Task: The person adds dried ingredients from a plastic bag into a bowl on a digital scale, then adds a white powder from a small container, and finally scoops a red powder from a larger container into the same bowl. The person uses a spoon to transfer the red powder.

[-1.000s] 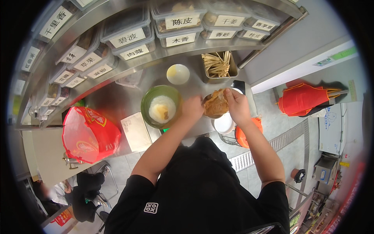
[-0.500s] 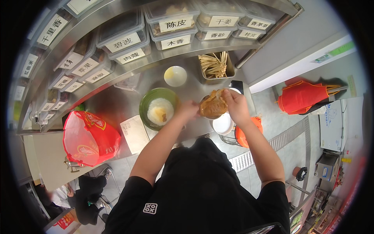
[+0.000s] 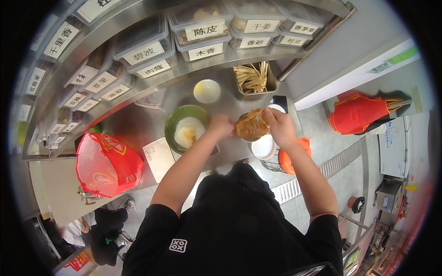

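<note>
My right hand (image 3: 278, 124) is closed on the gathered top of a clear plastic bag (image 3: 252, 125) with brown contents, held up over the counter's front edge. Close to the bag's left side is my left hand (image 3: 222, 126), its fingers curled together; whatever they hold is too small or hidden to name. Left of that hand sits a green bowl (image 3: 171, 120) on the counter. White powder (image 3: 186, 126) with a yellowish-brown patch lies in it. Behind stands a small white bowl (image 3: 208, 92) with a yellow stain inside. Below the bag shows a white round tub (image 3: 264, 148).
A steel container of wooden sticks (image 3: 254, 78) stands at the back right. Labelled plastic boxes (image 3: 202, 30) fill the shelf above the counter. To the left are a sheet of paper (image 3: 159, 158) and a red bag (image 3: 110, 163). A person (image 3: 103, 237) is behind at lower left.
My left hand has shifted slightly and looks more closed, beside the bag. My right hand keeps its hold on the bag, which has barely moved.
</note>
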### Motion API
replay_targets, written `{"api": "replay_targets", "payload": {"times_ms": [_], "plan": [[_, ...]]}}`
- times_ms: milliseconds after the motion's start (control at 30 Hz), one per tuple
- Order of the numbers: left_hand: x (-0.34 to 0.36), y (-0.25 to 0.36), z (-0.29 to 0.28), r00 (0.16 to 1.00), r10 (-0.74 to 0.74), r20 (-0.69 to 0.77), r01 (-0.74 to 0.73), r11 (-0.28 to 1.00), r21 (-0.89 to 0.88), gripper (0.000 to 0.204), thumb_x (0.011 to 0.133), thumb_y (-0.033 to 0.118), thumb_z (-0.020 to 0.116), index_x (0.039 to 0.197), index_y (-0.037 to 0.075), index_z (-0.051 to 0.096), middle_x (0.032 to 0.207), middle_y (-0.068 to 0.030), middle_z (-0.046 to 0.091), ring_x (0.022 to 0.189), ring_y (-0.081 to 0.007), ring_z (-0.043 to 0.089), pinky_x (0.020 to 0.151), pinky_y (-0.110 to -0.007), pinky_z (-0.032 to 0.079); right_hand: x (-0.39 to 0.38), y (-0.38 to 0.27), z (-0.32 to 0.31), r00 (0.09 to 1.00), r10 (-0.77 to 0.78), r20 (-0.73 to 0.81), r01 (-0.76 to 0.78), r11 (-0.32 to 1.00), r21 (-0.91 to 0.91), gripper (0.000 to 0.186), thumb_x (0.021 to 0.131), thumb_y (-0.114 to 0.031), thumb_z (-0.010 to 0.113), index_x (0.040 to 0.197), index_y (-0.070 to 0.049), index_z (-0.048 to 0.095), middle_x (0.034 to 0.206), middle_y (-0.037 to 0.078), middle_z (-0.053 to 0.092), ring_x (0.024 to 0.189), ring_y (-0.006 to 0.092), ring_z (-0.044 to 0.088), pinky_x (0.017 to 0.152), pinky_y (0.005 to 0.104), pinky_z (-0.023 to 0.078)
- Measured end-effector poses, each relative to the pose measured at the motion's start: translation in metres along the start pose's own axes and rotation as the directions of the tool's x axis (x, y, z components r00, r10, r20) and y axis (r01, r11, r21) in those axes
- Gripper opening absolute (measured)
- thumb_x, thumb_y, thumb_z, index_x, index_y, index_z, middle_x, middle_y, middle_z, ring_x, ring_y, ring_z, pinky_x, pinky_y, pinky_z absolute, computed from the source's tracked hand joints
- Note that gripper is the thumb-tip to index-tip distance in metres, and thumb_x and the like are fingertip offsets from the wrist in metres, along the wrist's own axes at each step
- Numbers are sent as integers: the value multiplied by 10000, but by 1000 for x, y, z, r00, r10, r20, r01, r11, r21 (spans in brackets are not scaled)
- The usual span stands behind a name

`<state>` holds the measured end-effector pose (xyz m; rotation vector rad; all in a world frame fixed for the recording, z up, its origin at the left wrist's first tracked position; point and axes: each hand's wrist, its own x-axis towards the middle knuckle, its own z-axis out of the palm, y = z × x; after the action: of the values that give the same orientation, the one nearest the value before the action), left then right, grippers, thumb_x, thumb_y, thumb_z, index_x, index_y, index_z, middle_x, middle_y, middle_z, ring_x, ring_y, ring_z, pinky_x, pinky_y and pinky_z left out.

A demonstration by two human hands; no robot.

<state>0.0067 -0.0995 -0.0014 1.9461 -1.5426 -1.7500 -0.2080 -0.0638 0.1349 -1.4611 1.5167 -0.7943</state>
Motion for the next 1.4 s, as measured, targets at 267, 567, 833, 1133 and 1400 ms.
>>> {"api": "replay_targets", "payload": {"times_ms": [267,567,833,1133,1400], "plan": [[-10,22,14,945,203,-256,-81,905,418,324,823,364,727,958,78,797,933,-189,758,903,-369,732,839,-445,583,-5,-2,-7,994,67,89,-72,996,56,389,1086,-300,521,992,45,676,729,14,574,692,93,455,654,298,447],[2,30,13,997,59,-45,-50,981,188,134,810,126,709,823,1,754,732,-160,733,653,-291,727,658,-406,582,-2,4,-12,982,133,133,-159,965,210,379,1093,-298,523,1047,32,704,846,0,663,759,65,562,697,261,496],[-2,28,22,993,78,-92,-40,932,361,123,816,58,653,831,-17,750,760,-184,742,713,-287,756,681,-379,621,5,20,-3,987,75,142,-99,981,170,391,1093,-303,529,1068,42,712,847,1,668,738,70,546,682,277,493],[-32,25,-1,943,174,-283,-52,920,389,190,827,133,680,979,36,739,1030,-182,756,986,-371,725,842,-426,580,-9,7,3,999,39,22,-39,999,13,387,1081,-305,540,1015,36,711,696,17,597,661,72,490,603,289,445],[-82,-8,28,835,446,-324,-382,892,241,340,889,215,739,1170,38,668,1087,-161,712,855,-292,725,794,-414,563,-15,6,-5,991,95,96,-99,994,36,330,1023,-286,625,1101,25,707,777,81,669,699,120,583,657,299,484]]}}
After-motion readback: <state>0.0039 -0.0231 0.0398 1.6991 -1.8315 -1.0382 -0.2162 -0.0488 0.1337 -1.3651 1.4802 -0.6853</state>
